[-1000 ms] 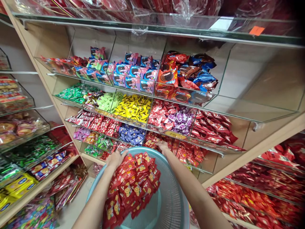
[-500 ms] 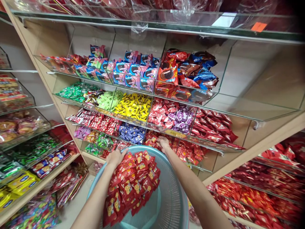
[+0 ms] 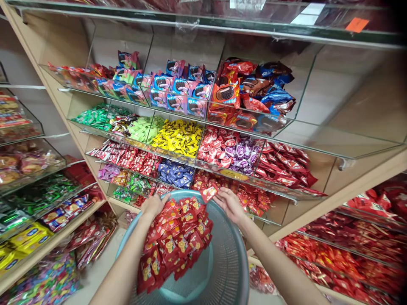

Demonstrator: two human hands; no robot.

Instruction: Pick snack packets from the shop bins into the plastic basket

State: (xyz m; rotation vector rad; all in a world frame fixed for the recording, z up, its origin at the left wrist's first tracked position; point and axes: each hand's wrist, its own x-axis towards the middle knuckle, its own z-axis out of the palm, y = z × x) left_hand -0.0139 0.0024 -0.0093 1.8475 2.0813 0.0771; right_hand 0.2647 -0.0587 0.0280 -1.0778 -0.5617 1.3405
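A blue-green plastic basket (image 3: 227, 254) stands in front of the shelves, with a heap of red candy packets (image 3: 178, 241) on its left side. At the basket's upper left rim is my left hand (image 3: 154, 206), its fingers closed on the rim. My right hand (image 3: 229, 204) pinches one red packet (image 3: 209, 192) over the far rim. Behind it, more red packets (image 3: 254, 198) lie in the low shelf bin.
Glass-fronted shelves hold yellow candies (image 3: 178, 137), wrapped cookies (image 3: 181, 87) and blue packets (image 3: 176, 173). Side shelves with sweets stand left and right. A bag of colourful candies (image 3: 47, 277) lies on the floor at lower left.
My right hand has drawn back from the red packets' bin towards the basket, now with one packet in its fingers. My left hand has stayed at the rim.
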